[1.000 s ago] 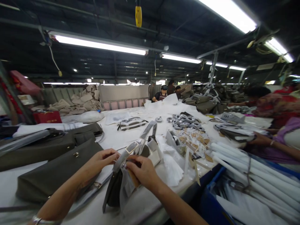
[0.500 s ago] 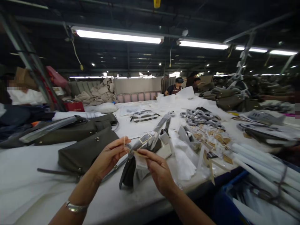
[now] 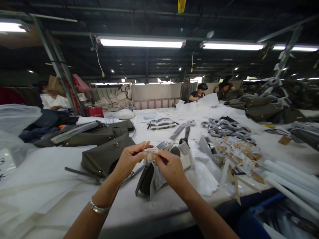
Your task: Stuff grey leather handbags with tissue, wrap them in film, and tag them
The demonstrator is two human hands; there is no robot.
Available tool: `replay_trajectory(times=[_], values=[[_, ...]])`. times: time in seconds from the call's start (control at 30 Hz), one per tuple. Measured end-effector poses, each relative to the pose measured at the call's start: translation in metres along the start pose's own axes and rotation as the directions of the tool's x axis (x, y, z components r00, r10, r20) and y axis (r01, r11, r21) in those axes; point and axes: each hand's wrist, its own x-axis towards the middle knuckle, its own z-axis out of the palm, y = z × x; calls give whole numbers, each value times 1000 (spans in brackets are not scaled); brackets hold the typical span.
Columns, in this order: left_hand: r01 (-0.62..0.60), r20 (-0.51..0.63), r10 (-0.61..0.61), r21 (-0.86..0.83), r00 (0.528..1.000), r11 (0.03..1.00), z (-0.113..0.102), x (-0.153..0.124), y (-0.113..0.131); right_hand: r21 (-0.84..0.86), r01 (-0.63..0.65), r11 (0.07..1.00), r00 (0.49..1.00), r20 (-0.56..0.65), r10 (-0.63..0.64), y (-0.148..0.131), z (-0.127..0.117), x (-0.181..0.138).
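Note:
My left hand [image 3: 131, 160] is closed, pinching one end of a small pale tag [image 3: 151, 151] with a thin string loop standing up by the fingertips. From the other side my right hand [image 3: 171, 167] pinches the same tag, its fingertips almost meeting the left ones. Just beneath and behind them stands a small dark handbag [image 3: 145, 179], with grey wrapping on its strap [image 3: 180, 131] and white paper about it. To the left lies a larger olive handbag [image 3: 106, 156], its strap trailing on the table. The fingers cover part of the tag.
Wrapped rolled straps [image 3: 226, 129] and a heap of brown tags [image 3: 239, 149] lie to the right, beside white paper sheets [image 3: 203, 172]. A blue bin [image 3: 256, 212] with white rolls [image 3: 294, 182] stands front right. More olive bags [image 3: 82, 136] lie left. Co-workers [image 3: 198, 93] sit across the table.
My hands have come closer together, and both now grip the tag, which shows a paler side. The view has swung left, so everything sits further right.

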Motion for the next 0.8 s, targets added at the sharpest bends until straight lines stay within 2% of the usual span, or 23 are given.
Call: replay_trajectory(times=[0.07,0.17,0.27,0.33,0.4,0.47,0.53,0.57,0.6,0.63,0.7,0.73,0.8], values=[[-54,-5,54,73,999,996,1,-2,6,-94,22,995,1000,21,-20,-5,-4,3],[-159,46,153,195,987,968,3,-6,19,-200,38,979,999,39,-31,-10,-7,6],[-329,119,307,360,944,873,6,-13,33,-287,55,956,997,70,-37,-16,-10,8],[-479,187,447,480,875,735,9,-19,39,-331,56,942,996,78,-32,-19,-12,9],[-611,294,559,572,775,547,12,-26,42,-348,57,936,997,73,-33,-21,-13,10],[-693,414,597,621,687,367,17,-34,39,-294,67,953,996,76,-47,-19,-12,9],[-721,477,594,634,648,278,21,-43,32,-154,64,986,997,55,-56,-13,-11,7],[-717,476,584,633,658,293,23,-48,28,-67,49,997,999,21,-47,-9,-10,6],[-696,453,565,630,690,346,23,-52,24,22,25,999,999,-20,-25,-5,-8,5],[-651,400,539,625,741,431,23,-55,20,104,-1,995,998,-60,7,-1,-6,3],[-468,197,445,591,874,657,20,-57,15,226,-52,973,991,-107,78,5,-2,0],[-350,66,377,547,924,761,18,-56,14,267,-69,961,989,-109,101,7,0,-2],[-162,-138,245,440,960,883,14,-51,15,288,-51,956,991,-102,83,9,3,-5]])
